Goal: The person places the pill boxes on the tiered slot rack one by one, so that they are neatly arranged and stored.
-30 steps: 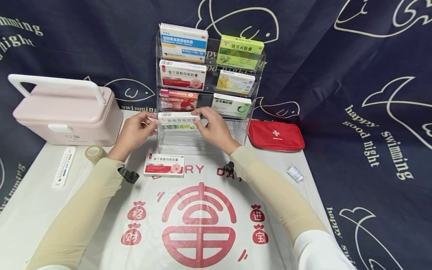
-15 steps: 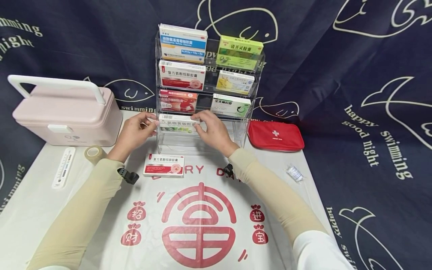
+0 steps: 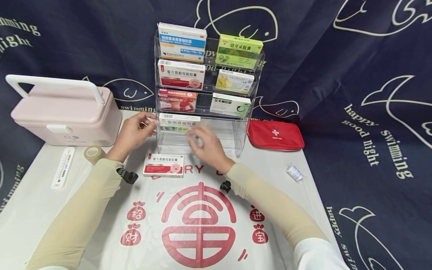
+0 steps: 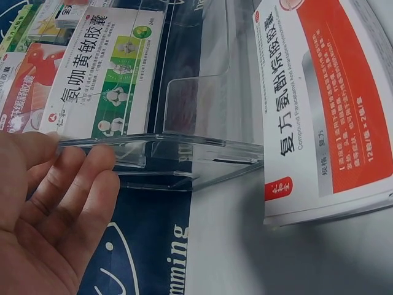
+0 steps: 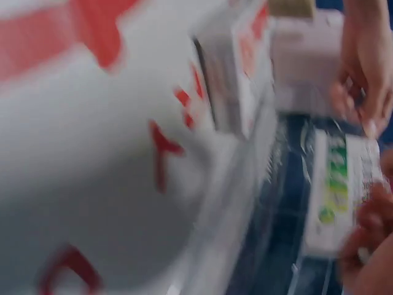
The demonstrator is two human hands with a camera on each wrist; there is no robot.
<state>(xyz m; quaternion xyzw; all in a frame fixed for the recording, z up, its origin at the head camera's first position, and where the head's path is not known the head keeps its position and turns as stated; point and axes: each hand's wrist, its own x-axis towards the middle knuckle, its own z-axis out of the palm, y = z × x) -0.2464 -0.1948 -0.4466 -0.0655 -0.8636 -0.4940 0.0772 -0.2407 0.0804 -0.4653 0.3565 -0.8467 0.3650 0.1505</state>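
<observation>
A white medicine box with a green strip (image 3: 179,123) stands in the lower left pocket of a clear acrylic display rack (image 3: 219,140). My left hand (image 3: 135,127) pinches the rack's left side edge, its thumb near the box's corner in the left wrist view. In front of the box, my right hand (image 3: 207,146) hovers with loosely bent fingers and nothing in them; it is blurred. On the table before the rack lies a red-and-white medicine box (image 3: 163,165), seen large as a medicine box (image 4: 331,104) in the left wrist view.
Several other medicine boxes fill the upper tiers, including a blue-and-white one (image 3: 182,43) and a green one (image 3: 239,50). A pink case (image 3: 67,116), a tape roll (image 3: 93,153) and a thermometer card (image 3: 63,167) lie left. Right are a red first-aid pouch (image 3: 276,135) and small wrapped packet (image 3: 294,173).
My right hand has let go of the green-striped box and drawn back toward me. That box sits slightly lower in its pocket than a second ago. My left hand has stayed at the rack's edge.
</observation>
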